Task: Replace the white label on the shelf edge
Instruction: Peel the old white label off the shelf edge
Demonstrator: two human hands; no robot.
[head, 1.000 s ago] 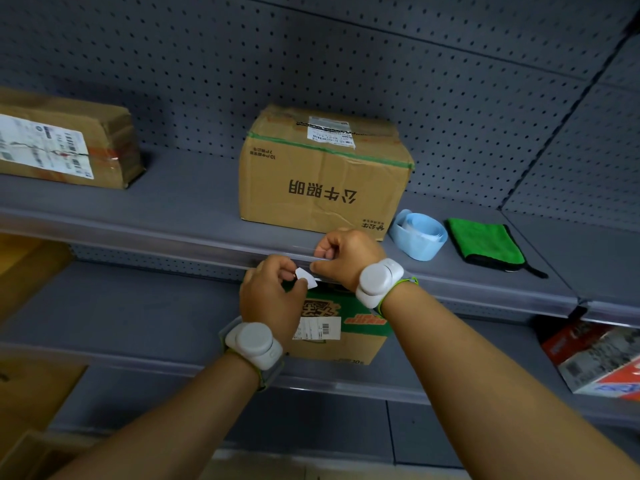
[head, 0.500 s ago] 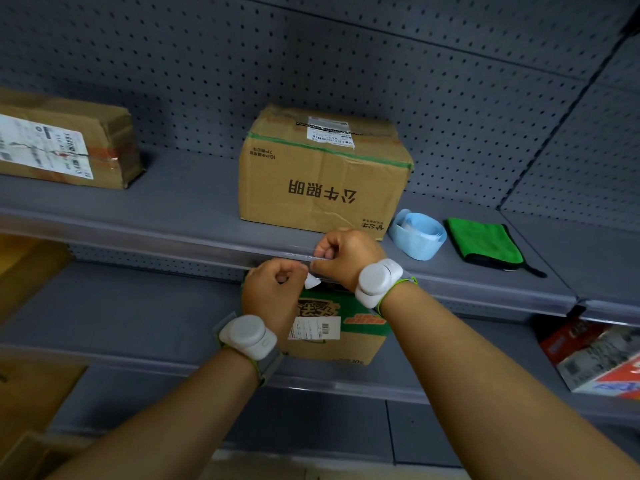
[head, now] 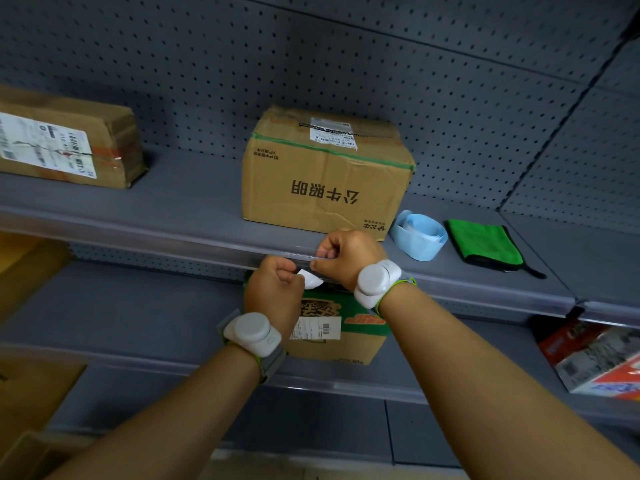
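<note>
A small white label [head: 310,279] sits just below the clear plastic strip on the grey shelf edge [head: 173,237]. My left hand [head: 273,292] pinches the label's left end, fingers curled around it. My right hand [head: 348,256] is closed on the clear strip right above the label, pulling its lip outward. Both wrists carry white round bands. Part of the label is hidden behind my left fingers.
A brown carton [head: 325,178] stands on the shelf directly behind my hands. A light blue label roll [head: 417,235] and a green cloth [head: 485,244] lie to its right. Another carton [head: 65,147] sits far left. A green-topped box [head: 343,323] stands on the lower shelf.
My left hand rose with the label toward the strip, then eased slightly down and left. My right hand stayed on the strip.
</note>
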